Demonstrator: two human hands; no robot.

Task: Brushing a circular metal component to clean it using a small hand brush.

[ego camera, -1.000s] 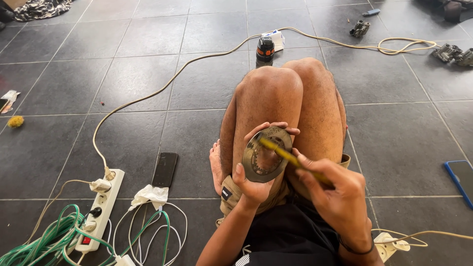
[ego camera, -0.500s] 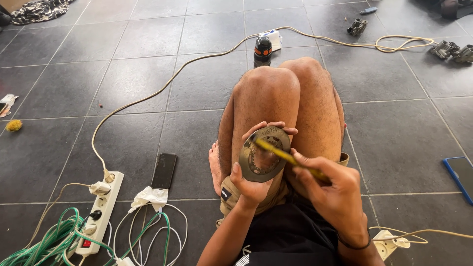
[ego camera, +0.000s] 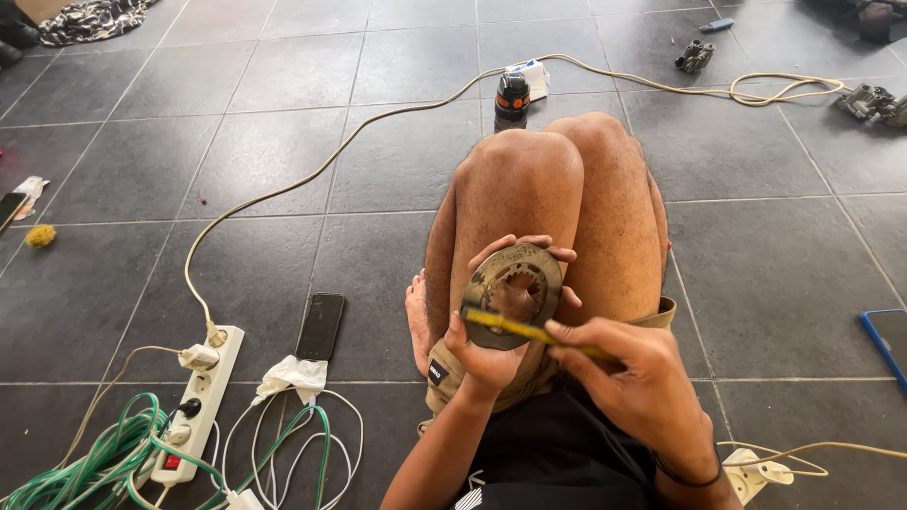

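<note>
Metal disc (ego camera: 515,293) unmoved vs a sec ago, propped on knees, left hand (ego camera: 491,345) clasping its rim; right hand (ego camera: 642,387) pinching yellow tool (ego camera: 515,324), tip w/ barely any shift across disc's lower edge.

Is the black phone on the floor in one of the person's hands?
No, the black phone lies on the tiled floor, while the left hand holds a round metal disc.

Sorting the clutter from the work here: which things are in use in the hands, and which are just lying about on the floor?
In use: left hand, metal disc, right hand, yellow tool.

Lying about: phone, power strip, green cable, cloth, metal parts.
</note>
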